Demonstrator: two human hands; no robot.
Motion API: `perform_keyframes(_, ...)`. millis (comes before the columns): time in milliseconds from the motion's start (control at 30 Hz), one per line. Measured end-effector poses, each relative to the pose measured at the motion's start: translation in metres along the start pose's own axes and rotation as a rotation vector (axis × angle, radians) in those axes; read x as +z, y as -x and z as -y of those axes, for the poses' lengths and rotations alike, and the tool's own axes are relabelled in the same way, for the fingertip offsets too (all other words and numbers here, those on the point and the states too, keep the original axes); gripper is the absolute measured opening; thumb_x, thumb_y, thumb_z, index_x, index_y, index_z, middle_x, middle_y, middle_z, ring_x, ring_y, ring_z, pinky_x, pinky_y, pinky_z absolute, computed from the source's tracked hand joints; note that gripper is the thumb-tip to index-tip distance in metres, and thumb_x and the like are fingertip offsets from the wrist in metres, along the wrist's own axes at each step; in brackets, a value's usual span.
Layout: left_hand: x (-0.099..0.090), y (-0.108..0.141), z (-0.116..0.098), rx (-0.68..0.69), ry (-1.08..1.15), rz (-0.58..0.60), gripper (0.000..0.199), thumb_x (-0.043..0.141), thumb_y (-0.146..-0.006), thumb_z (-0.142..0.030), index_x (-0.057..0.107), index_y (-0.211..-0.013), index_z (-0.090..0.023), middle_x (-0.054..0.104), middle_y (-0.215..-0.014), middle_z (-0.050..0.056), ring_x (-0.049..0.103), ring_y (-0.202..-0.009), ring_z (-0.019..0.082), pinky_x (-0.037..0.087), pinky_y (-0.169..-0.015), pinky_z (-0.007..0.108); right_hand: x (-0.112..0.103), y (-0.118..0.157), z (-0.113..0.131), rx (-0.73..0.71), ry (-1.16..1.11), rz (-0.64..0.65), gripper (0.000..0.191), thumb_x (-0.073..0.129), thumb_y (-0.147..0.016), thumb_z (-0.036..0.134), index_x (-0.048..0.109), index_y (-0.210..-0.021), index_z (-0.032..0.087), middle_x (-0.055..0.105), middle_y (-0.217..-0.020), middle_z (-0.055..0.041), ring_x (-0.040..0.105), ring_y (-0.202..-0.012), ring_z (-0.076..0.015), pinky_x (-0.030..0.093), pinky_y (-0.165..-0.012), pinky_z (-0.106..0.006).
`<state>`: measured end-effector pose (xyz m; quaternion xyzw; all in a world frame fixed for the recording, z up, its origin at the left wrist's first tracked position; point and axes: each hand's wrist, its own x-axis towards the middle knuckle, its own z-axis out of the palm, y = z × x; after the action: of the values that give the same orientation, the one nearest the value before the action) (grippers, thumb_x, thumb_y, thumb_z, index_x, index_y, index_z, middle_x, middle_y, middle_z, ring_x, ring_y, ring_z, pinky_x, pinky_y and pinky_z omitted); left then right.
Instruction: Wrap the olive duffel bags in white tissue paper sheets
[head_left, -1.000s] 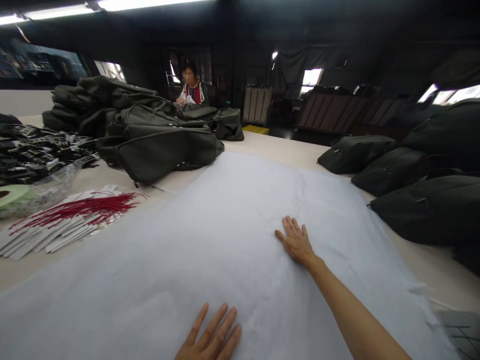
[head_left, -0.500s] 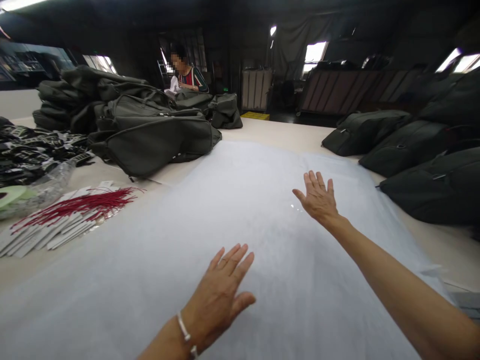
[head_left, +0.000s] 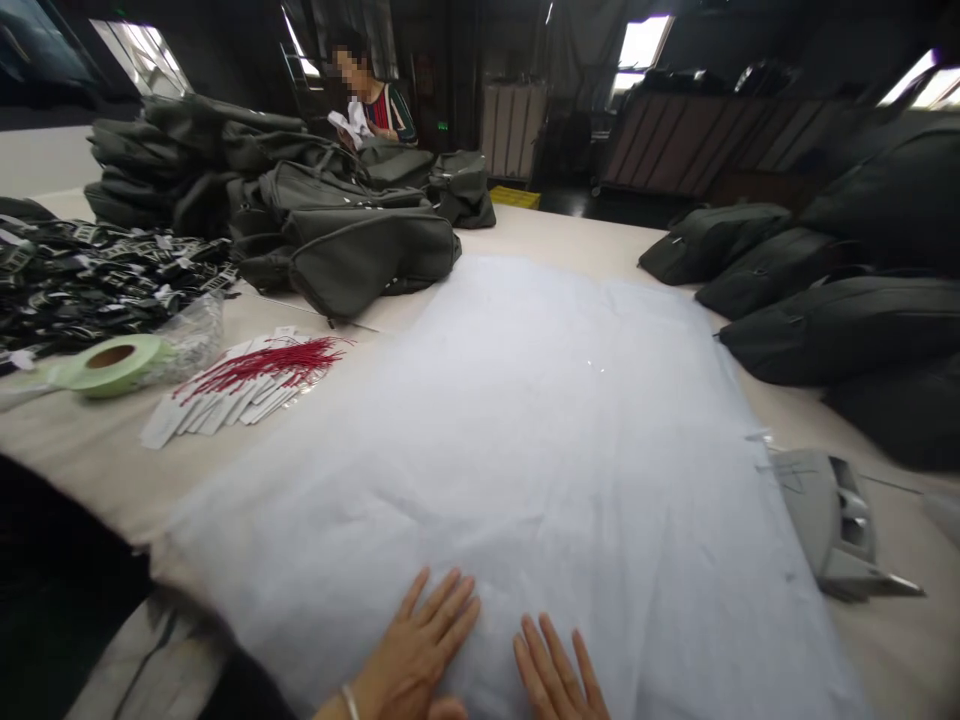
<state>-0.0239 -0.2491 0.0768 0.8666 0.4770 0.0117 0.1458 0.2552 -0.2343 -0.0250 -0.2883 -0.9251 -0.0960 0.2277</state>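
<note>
Drawn back since earlier, left hand [head_left: 411, 650] and right hand [head_left: 556, 675] rest, fingers released, on one white sheet [head_left: 540, 430] over the table [head_left: 562, 228]. It looks light, limp, slippery, best taken by two corners; left of it lie one tape roll [head_left: 139, 366] and uncountable tags [head_left: 217, 406], right, one grey device [head_left: 814, 510].

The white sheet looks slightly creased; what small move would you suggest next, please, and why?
Perhaps slide the left hand forward across the white sheet: faint creases show just beyond it, and the hand is open, palm down, holding nothing.
</note>
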Motion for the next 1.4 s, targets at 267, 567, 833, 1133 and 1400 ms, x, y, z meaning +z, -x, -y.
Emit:
perform_keyframes(267, -0.011, -0.006, -0.003, -0.021, 0.246, 0.184, 0.097, 0.044, -0.081, -0.078, 0.009, -0.153, -0.022, 0.014, -0.160, 0.013, 0.007, -0.148, 0.031, 0.006, -0.117, 0.064, -0.053, -0.050, 0.012, 0.039, 0.073, 0.214, 0.069, 0.052, -0.089, 0.048, 0.037, -0.147, 0.014, 0.038, -0.152, -0.0057, 0.024, -0.145, -0.0267, -0.002, -0.121, -0.048)
perform_keyframes(567, 0.020, 0.000, 0.002, 0.079, 0.141, 0.092, 0.100, 0.043, -0.085, -0.073, -0.007, -0.152, -0.018, 0.004, -0.160, 0.012, 0.004, -0.148, 0.030, 0.009, -0.117, 0.065, -0.038, -0.044, 0.020, 0.062, 0.113, 0.135, 0.071, 0.051, -0.090, 0.051, 0.034, -0.148, 0.015, 0.041, -0.151, -0.0063, 0.031, -0.141, -0.0245, 0.012, -0.120, -0.042)
perform_keyframes(833, 0.061, -0.007, 0.011, 0.143, -0.217, -0.139, 0.077, 0.040, -0.095, -0.052, 0.004, -0.153, -0.015, 0.025, -0.156, 0.011, 0.028, -0.143, 0.027, 0.033, -0.111, 0.046, -0.036, -0.049, 0.011, -0.061, 0.260, 0.020, 0.074, 0.043, -0.087, 0.068, 0.051, -0.138, 0.014, 0.049, -0.144, -0.0073, 0.028, -0.143, -0.0265, 0.008, -0.121, -0.045)
perform_keyframes(1133, 0.041, -0.044, 0.011, 0.146, -0.281, -0.267, 0.065, 0.044, -0.097, -0.043, 0.020, -0.152, -0.020, 0.042, -0.149, 0.009, 0.043, -0.135, 0.023, 0.039, -0.107, 0.038, -0.005, -0.045, 0.001, -0.093, 0.354, -0.194, 0.033, 0.053, -0.091, 0.039, 0.066, -0.118, 0.026, 0.061, -0.132, 0.0020, 0.035, -0.140, -0.0199, 0.026, -0.119, -0.037)
perform_keyframes(1400, -0.012, -0.120, -0.003, -0.104, -0.031, 0.110, 0.051, 0.054, -0.086, -0.028, 0.053, -0.136, -0.017, 0.048, -0.143, 0.015, 0.046, -0.132, 0.030, 0.038, -0.110, 0.053, -0.133, -0.005, -0.174, 0.843, -0.044, -0.263, 0.030, 0.050, -0.090, 0.041, 0.068, -0.106, 0.023, 0.072, -0.108, -0.0068, 0.066, -0.104, -0.0231, 0.048, -0.100, -0.040)
